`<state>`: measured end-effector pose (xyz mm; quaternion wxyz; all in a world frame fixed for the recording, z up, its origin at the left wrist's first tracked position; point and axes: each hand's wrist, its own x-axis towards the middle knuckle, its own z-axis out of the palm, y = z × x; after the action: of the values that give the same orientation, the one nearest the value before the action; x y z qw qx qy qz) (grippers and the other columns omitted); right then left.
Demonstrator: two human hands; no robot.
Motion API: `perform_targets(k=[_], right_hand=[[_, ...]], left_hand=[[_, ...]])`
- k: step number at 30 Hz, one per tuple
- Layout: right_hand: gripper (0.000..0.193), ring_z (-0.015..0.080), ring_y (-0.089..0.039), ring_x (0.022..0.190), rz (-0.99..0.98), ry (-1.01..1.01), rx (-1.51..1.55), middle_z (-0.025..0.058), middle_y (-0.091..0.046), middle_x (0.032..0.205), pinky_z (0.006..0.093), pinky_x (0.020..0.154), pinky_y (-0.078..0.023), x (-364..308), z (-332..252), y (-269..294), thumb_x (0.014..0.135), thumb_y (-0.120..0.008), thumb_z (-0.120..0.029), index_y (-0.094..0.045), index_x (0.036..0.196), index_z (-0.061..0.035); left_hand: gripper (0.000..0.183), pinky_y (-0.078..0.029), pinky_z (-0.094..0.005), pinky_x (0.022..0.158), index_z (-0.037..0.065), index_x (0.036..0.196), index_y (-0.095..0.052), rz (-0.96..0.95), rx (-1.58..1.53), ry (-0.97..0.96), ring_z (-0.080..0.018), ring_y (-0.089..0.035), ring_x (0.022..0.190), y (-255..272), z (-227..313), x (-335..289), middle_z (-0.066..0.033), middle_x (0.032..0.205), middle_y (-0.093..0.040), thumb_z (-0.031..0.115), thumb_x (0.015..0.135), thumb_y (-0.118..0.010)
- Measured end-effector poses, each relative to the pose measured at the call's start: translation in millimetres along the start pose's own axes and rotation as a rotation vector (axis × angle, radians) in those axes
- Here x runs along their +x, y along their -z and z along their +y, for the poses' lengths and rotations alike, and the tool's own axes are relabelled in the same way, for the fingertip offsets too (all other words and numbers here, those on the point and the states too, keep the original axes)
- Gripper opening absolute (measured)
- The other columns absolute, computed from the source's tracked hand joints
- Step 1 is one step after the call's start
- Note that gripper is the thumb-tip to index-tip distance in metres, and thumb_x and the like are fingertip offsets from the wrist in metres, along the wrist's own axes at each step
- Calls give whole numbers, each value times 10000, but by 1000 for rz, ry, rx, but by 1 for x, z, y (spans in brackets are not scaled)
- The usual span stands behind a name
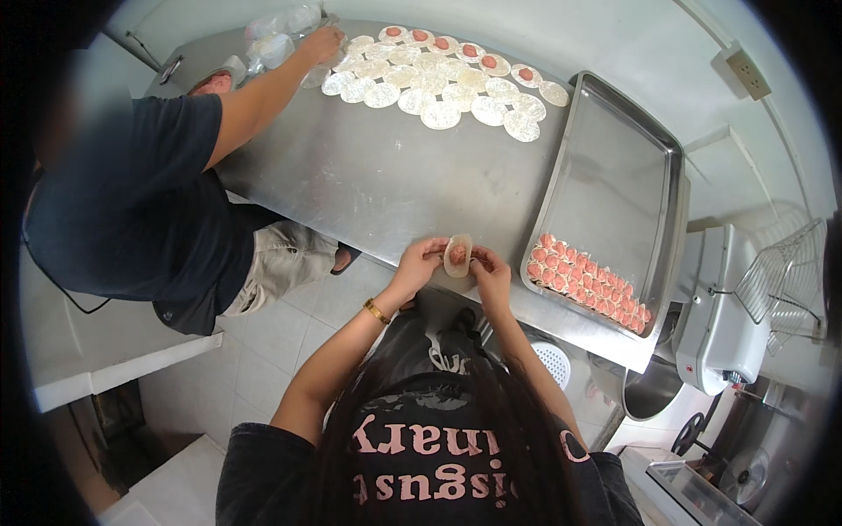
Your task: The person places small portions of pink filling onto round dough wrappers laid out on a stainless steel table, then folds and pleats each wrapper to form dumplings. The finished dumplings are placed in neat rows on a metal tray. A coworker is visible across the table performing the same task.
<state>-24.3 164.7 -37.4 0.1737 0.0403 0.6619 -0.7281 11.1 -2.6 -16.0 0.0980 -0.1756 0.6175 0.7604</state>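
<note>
Between my two hands, just above the near edge of the steel table (368, 188), is a round dumpling wrapper (459, 270) with a lump of pink minced meat (458, 253) on it. My left hand (424, 263) pinches its left side, and my right hand (489, 270) grips the right side. The wrapper's sides are slightly raised around the meat. To the right, a large metal tray (605, 167) holds rows of open-topped dumplings (583, 280) along its near end. Flat wrappers (438, 115) lie in rows at the table's far side, the farthest row topped with meat.
At the left, another person (149, 188) reaches a hand (324, 44) toward plastic bags (272, 44) beside a bag of pink meat (213, 83). A white mixer (715, 307) stands right of the tray, with a metal bowl (653, 386) near it. A white perforated stool (551, 361) is below the table.
</note>
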Motion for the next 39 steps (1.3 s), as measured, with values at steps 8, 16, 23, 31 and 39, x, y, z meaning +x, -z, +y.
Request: perform_targets(k=[8,16,23,31,39], right_hand=[[195,155,-639,883,22,-35,123,87,-664,974,273,803,-513,-12,-13,-10,850,-612,3,-627,1043,29],[218,130,-608,937,-61,104,273,64,-652,1013,246,839,-484,-27,-52,-24,867,-611,3,-583,1083,25],[203,120,-620,824,48,101,-98,64,-674,914,241,752,-480,-20,-50,-6,818,-663,-9,-642,1018,16],[293,197,-677,801,45,281,-433,112,-666,902,297,723,-535,-27,-54,-5,726,-699,13,-653,1015,25],[289,253,-671,787,-44,277,-616,130,-655,906,318,706,-530,-18,-37,8,716,-653,40,-671,1001,-7]], left_hand=[[230,-488,-269,884,-21,1129,-599,2,-151,-19,-142,-614,971,-2,-3,-5,-67,1057,-645,4,905,-554],[94,-521,-259,841,61,1007,-572,59,-445,16,-110,-605,899,-2,10,-3,-21,985,-605,80,919,-597],[118,-522,-256,830,45,1016,-558,7,-457,-95,-117,-603,951,-12,40,-23,-39,1022,-594,41,904,-595],[175,-502,-288,847,16,1009,-602,-1,137,-328,-145,-601,985,-4,16,-8,-89,1130,-610,-30,842,-626],[241,-543,-298,752,3,968,-566,-50,298,-280,-172,-657,877,-12,3,-7,-96,941,-652,-49,770,-693]])
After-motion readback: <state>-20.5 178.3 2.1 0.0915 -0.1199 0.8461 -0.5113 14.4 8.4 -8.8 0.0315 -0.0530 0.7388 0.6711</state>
